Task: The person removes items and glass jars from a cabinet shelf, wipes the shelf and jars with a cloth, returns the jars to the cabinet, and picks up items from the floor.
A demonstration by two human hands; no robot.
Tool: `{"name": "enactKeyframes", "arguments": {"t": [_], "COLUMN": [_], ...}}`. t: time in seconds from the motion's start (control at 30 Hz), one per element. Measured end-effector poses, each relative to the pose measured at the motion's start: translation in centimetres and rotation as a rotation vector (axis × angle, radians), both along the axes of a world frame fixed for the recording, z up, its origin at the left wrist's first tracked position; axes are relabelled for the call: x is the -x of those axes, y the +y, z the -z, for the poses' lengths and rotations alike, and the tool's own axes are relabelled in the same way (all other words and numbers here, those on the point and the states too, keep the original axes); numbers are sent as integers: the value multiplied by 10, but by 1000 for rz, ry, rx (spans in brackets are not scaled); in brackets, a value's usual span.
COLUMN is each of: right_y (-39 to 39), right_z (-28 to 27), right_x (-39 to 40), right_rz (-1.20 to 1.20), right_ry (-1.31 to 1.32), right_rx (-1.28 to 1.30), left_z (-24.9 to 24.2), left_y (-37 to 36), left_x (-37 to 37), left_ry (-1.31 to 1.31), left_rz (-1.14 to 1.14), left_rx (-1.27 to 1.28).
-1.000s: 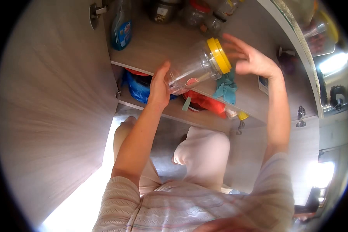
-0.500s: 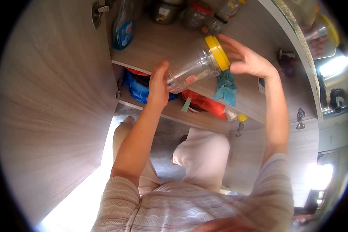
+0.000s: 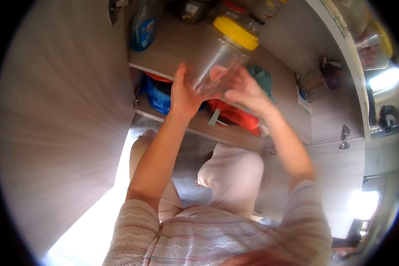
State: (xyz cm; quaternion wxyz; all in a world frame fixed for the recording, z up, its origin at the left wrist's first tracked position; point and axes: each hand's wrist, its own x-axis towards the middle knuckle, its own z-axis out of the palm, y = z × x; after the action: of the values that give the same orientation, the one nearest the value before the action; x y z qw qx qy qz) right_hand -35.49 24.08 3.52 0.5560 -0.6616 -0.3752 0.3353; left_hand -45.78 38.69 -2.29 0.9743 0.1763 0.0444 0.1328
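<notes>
A large clear plastic jar point(image 3: 215, 64) with a yellow lid point(image 3: 236, 32) is tilted in front of the upper shelf, its lid end up and to the right. My left hand point(image 3: 183, 95) is closed round the jar's lower left side. On the jar's right side, near its base, rests my right hand point(image 3: 248, 91), blurred, with its fingers partly behind the jar. A small red mark shows on the jar's wall. Behind my right hand hangs a teal cloth point(image 3: 261, 79) over the shelf edge.
A blue spray bottle point(image 3: 144, 32) stands at the upper shelf's left, with a red-lidded jar point(image 3: 231, 9) further back. Blue point(image 3: 157, 98) and red bags point(image 3: 237, 117) lie below. The open cabinet door point(image 3: 62, 111) fills the left; another jar point(image 3: 312, 84) is at right.
My right hand has moved down from the yellow lid to the jar's lower side. The jar has turned more upright, and its lid has shifted up and left.
</notes>
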Motion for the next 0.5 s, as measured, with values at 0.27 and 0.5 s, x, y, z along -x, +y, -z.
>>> {"name": "enactKeyframes", "arguments": {"t": [0.27, 0.5], "right_y": [26, 50], "right_z": [-6, -14], "right_x": [21, -20], "right_rz": [115, 212], "right_ry": [103, -192], "right_rx": [-42, -41], "left_z": [-2, 3], "left_y": [5, 6], "left_x": [0, 0], "left_ry": [-31, 85], "left_rz": [27, -46], "left_rx": [-69, -133]}}
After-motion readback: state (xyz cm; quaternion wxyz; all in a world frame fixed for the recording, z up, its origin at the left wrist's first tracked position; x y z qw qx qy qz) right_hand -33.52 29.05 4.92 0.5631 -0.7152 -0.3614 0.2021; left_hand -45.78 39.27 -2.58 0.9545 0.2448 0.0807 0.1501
